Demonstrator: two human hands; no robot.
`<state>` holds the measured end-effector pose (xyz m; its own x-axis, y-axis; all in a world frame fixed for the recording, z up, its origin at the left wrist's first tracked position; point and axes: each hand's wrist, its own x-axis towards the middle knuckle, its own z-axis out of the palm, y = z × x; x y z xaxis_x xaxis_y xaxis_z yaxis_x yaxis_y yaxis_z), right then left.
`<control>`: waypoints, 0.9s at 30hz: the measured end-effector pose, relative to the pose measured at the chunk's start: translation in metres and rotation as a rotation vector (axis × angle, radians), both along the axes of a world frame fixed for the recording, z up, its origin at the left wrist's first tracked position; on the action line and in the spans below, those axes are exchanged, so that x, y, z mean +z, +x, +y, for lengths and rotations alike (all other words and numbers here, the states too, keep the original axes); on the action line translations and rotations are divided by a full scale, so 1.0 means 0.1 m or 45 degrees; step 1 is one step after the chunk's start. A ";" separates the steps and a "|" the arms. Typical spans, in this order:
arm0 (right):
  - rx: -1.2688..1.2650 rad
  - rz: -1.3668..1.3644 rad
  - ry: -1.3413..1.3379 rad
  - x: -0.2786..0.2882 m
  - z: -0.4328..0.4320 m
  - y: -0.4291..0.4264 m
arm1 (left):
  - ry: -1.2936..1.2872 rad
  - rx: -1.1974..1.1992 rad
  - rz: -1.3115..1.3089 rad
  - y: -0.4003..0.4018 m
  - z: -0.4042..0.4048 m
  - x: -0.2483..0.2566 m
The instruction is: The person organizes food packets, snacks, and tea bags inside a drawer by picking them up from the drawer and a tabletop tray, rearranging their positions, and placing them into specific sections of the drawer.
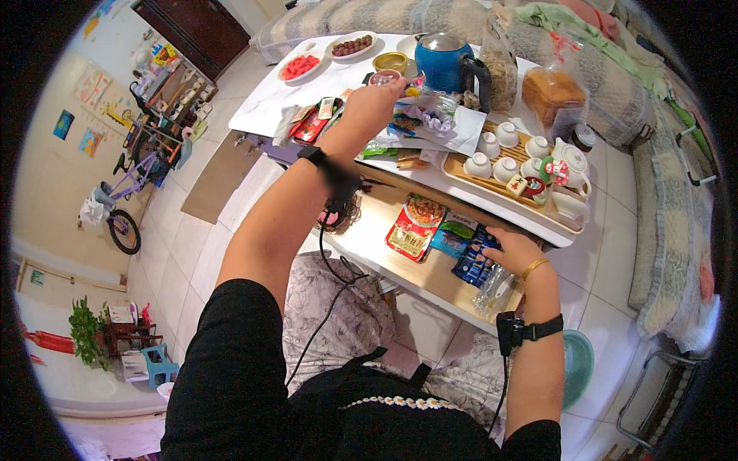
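Observation:
My left hand (375,104) reaches over the white table, its fingertips pinched on a small pink and yellow thing (413,87) too small to name. Just below it lie a lilac scrunchie (436,123), clear plastic packaging and a white paper sheet (468,128). In the pulled-out drawer, my right hand (514,251) has its fingers apart at the edge of dark blue packets (475,259). Left of these are a teal packet (454,235) and a red food pouch (416,226). Crumpled clear plastic (493,294) lies below my right hand.
A blue kettle (443,62), bagged bread (552,95) and a fruit plate (300,67) stand on the table (253,109). A tea tray (519,210) with several white cups and a teapot (569,162) sits at the right. Black cables run from both wrist straps.

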<state>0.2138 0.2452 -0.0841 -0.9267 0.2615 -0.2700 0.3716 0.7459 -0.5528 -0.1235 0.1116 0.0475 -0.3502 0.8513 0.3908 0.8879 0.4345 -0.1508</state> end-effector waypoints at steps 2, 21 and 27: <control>-0.003 -0.014 0.027 0.01 0.01 0.00 | 0.119 -0.021 0.017 0.04 -0.10 0.10; -0.018 -0.060 -0.003 0.04 -0.03 -0.01 | -0.612 -0.143 -0.496 0.59 -1.57 -0.23; -0.021 -0.020 0.030 0.04 -0.01 0.03 | -0.957 -0.265 -0.715 0.22 -1.37 -0.83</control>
